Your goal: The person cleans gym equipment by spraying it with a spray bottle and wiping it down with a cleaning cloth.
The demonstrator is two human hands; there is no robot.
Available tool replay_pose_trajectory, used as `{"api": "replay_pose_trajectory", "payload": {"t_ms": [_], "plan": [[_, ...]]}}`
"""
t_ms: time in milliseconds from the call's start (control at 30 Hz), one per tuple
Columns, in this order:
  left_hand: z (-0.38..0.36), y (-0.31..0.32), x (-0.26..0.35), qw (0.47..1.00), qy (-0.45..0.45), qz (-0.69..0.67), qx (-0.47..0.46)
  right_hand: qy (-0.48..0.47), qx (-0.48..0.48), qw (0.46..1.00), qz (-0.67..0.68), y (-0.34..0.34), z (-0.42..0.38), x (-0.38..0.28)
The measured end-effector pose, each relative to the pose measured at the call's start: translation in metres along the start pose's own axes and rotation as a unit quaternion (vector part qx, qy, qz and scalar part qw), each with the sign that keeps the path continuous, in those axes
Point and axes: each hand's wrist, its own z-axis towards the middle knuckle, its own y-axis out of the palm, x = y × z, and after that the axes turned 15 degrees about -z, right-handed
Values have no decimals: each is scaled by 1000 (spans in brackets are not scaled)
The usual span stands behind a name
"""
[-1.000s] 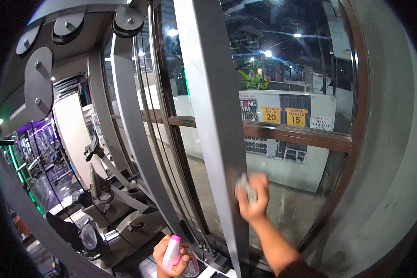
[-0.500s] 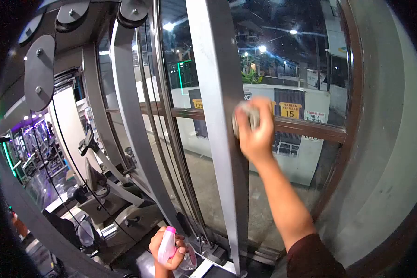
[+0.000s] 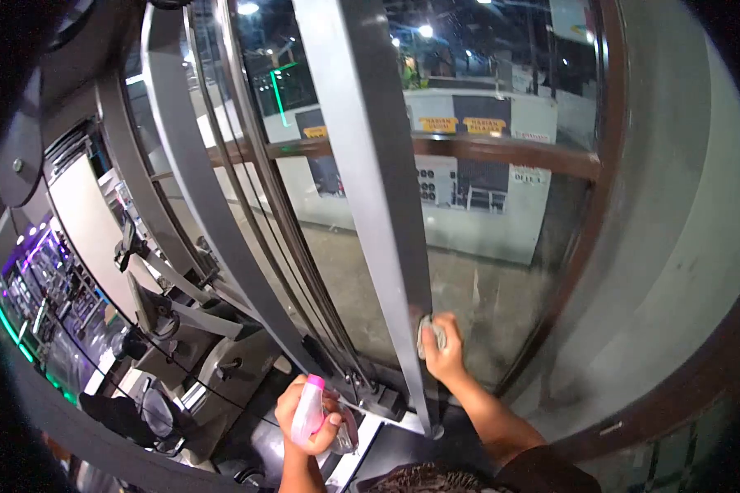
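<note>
My right hand [image 3: 446, 353] is closed around a crumpled grey cloth [image 3: 427, 338]. It presses the cloth to the dark side face of a grey metal upright [image 3: 370, 164], near its lower end. Lower and to the left, my left hand [image 3: 288, 406] grips a spray bottle [image 3: 309, 407] with a white and pink head. The clear body of the bottle shows partly below the fingers, some way from the upright.
Behind the upright stands a glass window with a brown frame [image 3: 518, 154]. Metal guide rods [image 3: 255, 123] and a second grey upright [image 3: 197, 189] rise to the left. Exercise machines [image 3: 181, 329] stand beyond them. A grey wall [image 3: 658, 246] closes the right side.
My right hand has moved down along the upright with the cloth. The view has tilted downward. My left hand still holds the spray bottle.
</note>
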Motion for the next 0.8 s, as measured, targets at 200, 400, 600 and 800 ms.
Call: {"api": "replay_pose_trajectory", "payload": {"t_ms": [200, 400, 600, 800], "plan": [[-21, 1, 7, 994, -85, -39, 49, 69, 5, 998, 10, 3, -75, 29], [-24, 5, 28, 996, -69, 1, 56, -89, 196, 968, 128, 9, 160, -70], [-45, -5, 46, 988, -93, 68, 100, -185, 152, 965, 110, -9, 214, -117], [-62, 2, 49, 982, -123, 72, 126, 11, -15, 1000, 17, -6, 3, 15]]}}
